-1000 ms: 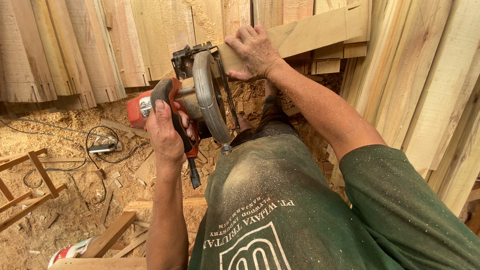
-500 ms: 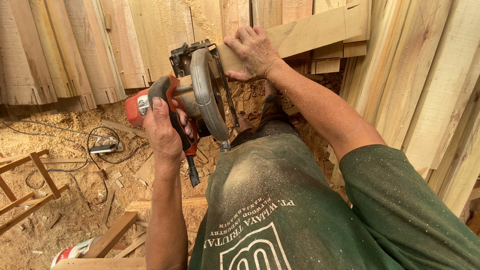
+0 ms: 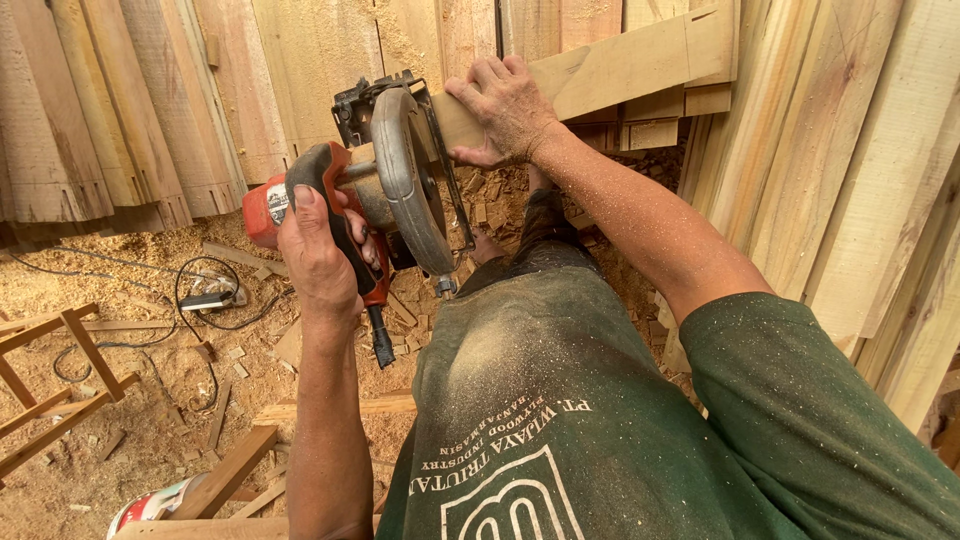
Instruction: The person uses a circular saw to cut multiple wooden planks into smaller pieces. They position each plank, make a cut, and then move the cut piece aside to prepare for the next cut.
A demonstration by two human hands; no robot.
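My left hand (image 3: pixel 318 250) grips the black handle of a red circular saw (image 3: pixel 385 185), whose grey blade guard hangs just left of my right hand. My right hand (image 3: pixel 505 105) presses flat on a pale wooden board (image 3: pixel 640 60) that runs up to the right across my raised knee. The saw's base plate sits at the board's near end. Sawdust covers my green shirt and both forearms.
Rough wooden slabs (image 3: pixel 130 110) lean upright along the back and right side. The floor is thick with sawdust and offcuts (image 3: pixel 240 255). A black cable (image 3: pixel 190 310) loops on the ground. A wooden frame (image 3: pixel 60 390) lies at left, loose boards (image 3: pixel 230 475) below.
The saw and my left hand have shifted slightly; my right hand stays on the board.
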